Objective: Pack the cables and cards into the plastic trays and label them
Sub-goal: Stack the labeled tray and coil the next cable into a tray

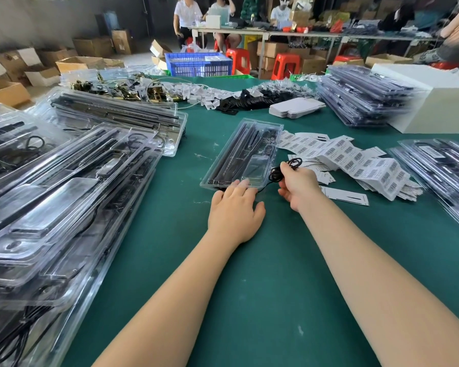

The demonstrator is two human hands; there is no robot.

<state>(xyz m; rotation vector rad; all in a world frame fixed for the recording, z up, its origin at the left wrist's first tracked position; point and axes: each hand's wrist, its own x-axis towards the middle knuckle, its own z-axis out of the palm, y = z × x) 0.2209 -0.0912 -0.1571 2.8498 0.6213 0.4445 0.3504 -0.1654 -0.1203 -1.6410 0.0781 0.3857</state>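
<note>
The right hand (297,185) pinches a small coil of black cable (286,169) between thumb and fingers, holding it just off the right edge of the tray (243,152); a strand of the same cable trails down and left toward the tray's near end. The left hand (235,210) lies flat with straight fingers, fingertips pressing the near rim of that tray to steady it on the green table (249,300).

The tray, clear plastic, already holds long dark parts in its left channels. Its near right pocket looks vacant, and that is likely where the coil belongs. No label shows on it as far as I can tell, so I judge this unit part-packed: cable to seat, card perhaps, then a label.

Just right of the tray, touching its far corner, sprawl the labels (355,160), sheets of barcode stickers, with a white card (345,196) near the right wrist. Packed trays are heaped in a pile (64,194) at left; another stack (363,102) stands far right, and more lie at the right edge. Loose tags (249,98) are strewn across the far side.

Bare table lies near the arms. The coil has only a short way left to the pocket; the tray's raised rim could snag the loops.
</note>
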